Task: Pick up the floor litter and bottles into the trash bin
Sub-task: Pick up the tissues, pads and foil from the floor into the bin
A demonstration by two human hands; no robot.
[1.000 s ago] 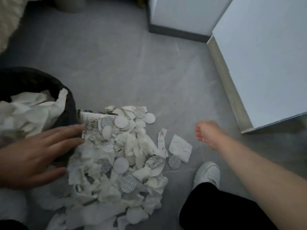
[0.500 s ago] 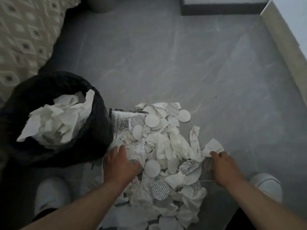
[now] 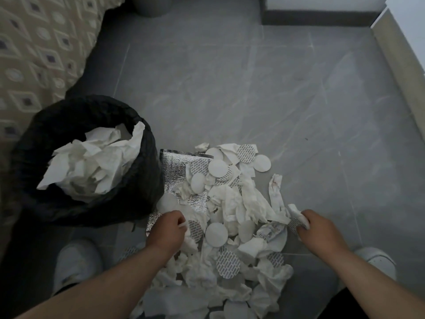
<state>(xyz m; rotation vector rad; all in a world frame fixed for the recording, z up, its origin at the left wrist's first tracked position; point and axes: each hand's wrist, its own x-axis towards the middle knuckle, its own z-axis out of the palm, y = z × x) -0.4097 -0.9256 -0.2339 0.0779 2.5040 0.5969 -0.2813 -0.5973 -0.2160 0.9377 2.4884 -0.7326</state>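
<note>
A grey tiled floor (image 3: 230, 88) runs between a patterned bedspread (image 3: 41, 54) at the far left and a white cupboard (image 3: 411, 24) at the far right. On the left stands the trash bin (image 3: 142, 185), lined with a black bag and heaped with crumpled paper (image 3: 92, 162) up to its rim. Just to its right, touching its side, lies the pile of litter (image 3: 230, 203): torn tissues, round pads (image 3: 217, 168) and a foil sheet (image 3: 174, 164) under the far left part. No bottles are in view.

A second ago the left hand (image 3: 166, 231) lay flat on the bin and the right hand (image 3: 322, 233) hung in the air. Half a second ago both had dropped onto the near part of the pile. Now both have closed. The left hand, at the pile's left edge over the foil, has its fingers curled and pinches a white scrap (image 3: 183, 224). The right hand, at the right edge, clenches a crumpled tissue (image 3: 299, 218) that sticks out past its knuckles.

This looks like the start of a fresh gathering pass, with both hands pulling in from the sides. Most of the litter remains on the floor, so the task seems well short of done. The bin looks nearly full, so the next handful may need pressing down or it could slide back out.
</note>
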